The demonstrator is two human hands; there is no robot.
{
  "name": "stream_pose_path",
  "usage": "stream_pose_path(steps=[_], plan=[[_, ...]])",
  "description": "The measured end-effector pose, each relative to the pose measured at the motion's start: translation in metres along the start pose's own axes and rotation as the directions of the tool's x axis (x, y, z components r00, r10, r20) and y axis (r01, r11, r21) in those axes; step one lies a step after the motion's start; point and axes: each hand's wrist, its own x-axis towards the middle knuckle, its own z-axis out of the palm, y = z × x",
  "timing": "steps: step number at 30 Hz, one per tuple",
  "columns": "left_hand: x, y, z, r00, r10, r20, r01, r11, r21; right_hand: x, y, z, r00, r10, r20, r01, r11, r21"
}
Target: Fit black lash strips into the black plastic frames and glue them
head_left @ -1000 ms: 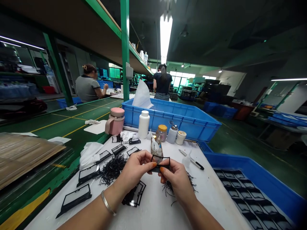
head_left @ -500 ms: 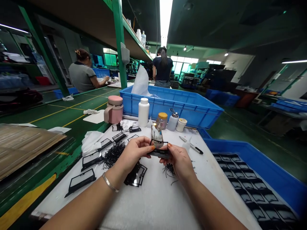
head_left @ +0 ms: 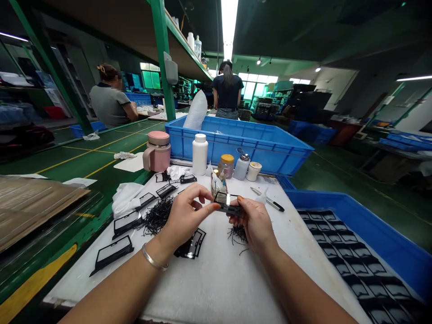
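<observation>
A small black plastic part with a clear window (head_left: 229, 209) is held up above the white tabletop. My right hand (head_left: 258, 219) grips its right end between thumb and fingers. At its left end, the thumb and curled fingers of my left hand (head_left: 185, 210) pinch the edge. Beneath my left hand are a tangled heap of thin black strips (head_left: 155, 217) and some flat black frames (head_left: 195, 245). A smaller heap of strips (head_left: 238, 234) lies under my right hand. Several similar black windowed parts (head_left: 113, 252) stand along the left side.
A pink mug (head_left: 159, 152), a white bottle (head_left: 200, 155), a yellow-lidded jar (head_left: 226, 166) and a pump bottle (head_left: 242, 168) line the back. A utility knife (head_left: 268, 200) lies at right. Blue crates (head_left: 256, 150) stand behind and at right (head_left: 344, 200). Two people are farther off.
My left fingers have loosened and shifted to the left end of the part, while my right hand keeps its grip. The part has tilted slightly. The view has shifted a little.
</observation>
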Motion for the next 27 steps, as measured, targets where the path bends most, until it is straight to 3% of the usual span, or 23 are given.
stream_pose_path(steps=[5,9,12,14,16,20,23,27], plan=[[-0.004,0.0017,0.002,0.974,0.166,0.151,-0.198,0.953,0.23,-0.0002,0.0007,-0.0011,1.0,0.011,-0.001,-0.011,1.0,0.026],[-0.0038,0.0015,0.0022,0.972,0.2,0.125,-0.226,0.94,0.256,-0.0011,0.0009,-0.0005,0.999,0.008,0.039,-0.009,0.999,0.038],[-0.0018,0.0012,0.0003,0.995,0.101,0.019,-0.102,0.985,0.138,-0.0012,0.0012,-0.0004,0.999,0.019,0.045,-0.022,0.998,0.06],[0.0001,-0.0005,-0.001,0.998,-0.051,-0.038,0.051,0.999,-0.016,-0.0008,0.0015,-0.0005,0.999,0.032,0.037,-0.034,0.998,0.055],[0.0018,-0.003,-0.0015,0.977,-0.207,-0.041,0.194,0.957,-0.215,-0.0003,0.002,-0.0002,0.998,0.041,0.044,-0.042,0.999,0.014],[0.0026,-0.0059,0.0011,0.934,-0.35,0.071,0.335,0.788,-0.516,-0.0004,0.0041,0.0022,0.984,0.093,0.153,-0.078,0.992,-0.1],[0.0012,-0.0056,0.0041,0.906,-0.381,0.184,0.417,0.73,-0.541,-0.0013,0.0053,0.0031,0.973,0.078,0.215,-0.054,0.992,-0.118],[-0.0003,-0.0069,0.0059,0.881,-0.369,0.297,0.471,0.745,-0.472,-0.0023,0.0043,0.0016,0.987,-0.003,0.164,0.022,0.993,-0.116]])
